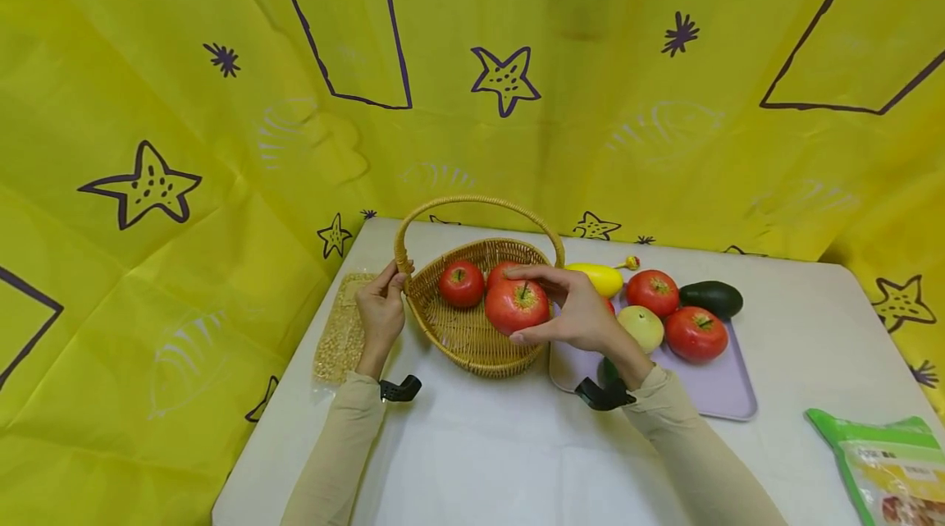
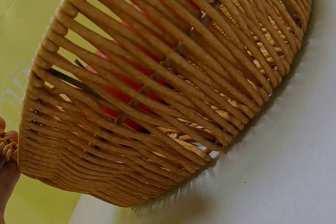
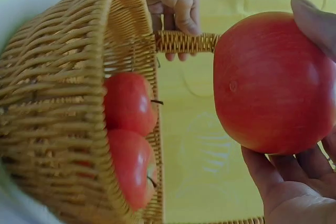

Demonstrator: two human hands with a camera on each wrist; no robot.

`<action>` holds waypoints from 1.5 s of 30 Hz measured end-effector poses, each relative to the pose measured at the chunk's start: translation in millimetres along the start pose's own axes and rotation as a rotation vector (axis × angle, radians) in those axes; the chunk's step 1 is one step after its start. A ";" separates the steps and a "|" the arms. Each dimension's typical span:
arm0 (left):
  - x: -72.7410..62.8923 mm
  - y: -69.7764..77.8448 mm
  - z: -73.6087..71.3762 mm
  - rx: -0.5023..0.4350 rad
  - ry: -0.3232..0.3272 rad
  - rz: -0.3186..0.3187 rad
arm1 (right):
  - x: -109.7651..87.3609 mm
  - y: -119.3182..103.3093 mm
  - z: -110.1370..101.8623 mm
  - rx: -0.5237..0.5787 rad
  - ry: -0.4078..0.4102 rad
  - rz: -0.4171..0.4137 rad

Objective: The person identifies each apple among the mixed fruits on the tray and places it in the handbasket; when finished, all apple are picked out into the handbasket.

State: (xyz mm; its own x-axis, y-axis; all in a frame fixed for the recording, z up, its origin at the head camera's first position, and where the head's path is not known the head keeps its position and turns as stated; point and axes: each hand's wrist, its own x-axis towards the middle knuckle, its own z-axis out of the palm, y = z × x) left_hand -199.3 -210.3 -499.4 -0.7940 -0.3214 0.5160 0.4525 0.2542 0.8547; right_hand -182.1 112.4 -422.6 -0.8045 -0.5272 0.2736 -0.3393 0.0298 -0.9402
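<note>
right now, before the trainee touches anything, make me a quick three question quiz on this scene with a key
1. Multiple choice: what does the right hand hold? a) a green bag b) a red apple c) a yellow fruit
2. True or false: the left hand grips the handle of the wicker basket near its base.
3. Count: how many other apples can be seen inside the wicker basket?

Key: 1. b. 2. True. 3. Two, side by side; the right wrist view shows both.
</note>
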 end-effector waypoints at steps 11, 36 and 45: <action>0.1 -4.2 0.7 0.009 0.005 0.015 | 30.8 -2.9 10.6 0.097 -0.037 0.057; -2.6 33.3 3.8 0.051 0.024 0.013 | 75.5 25.9 25.9 -0.082 -0.140 0.115; -2.2 34.9 5.7 0.028 0.026 0.002 | 81.5 35.3 26.1 -0.046 -0.218 0.166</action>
State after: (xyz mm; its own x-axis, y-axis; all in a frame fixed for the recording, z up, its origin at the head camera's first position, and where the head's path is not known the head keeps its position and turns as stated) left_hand -184.1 -195.5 -471.0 -0.7819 -0.3445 0.5196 0.4424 0.2805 0.8518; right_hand -246.9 48.3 -438.9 -0.7288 -0.6820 0.0620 -0.2373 0.1666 -0.9570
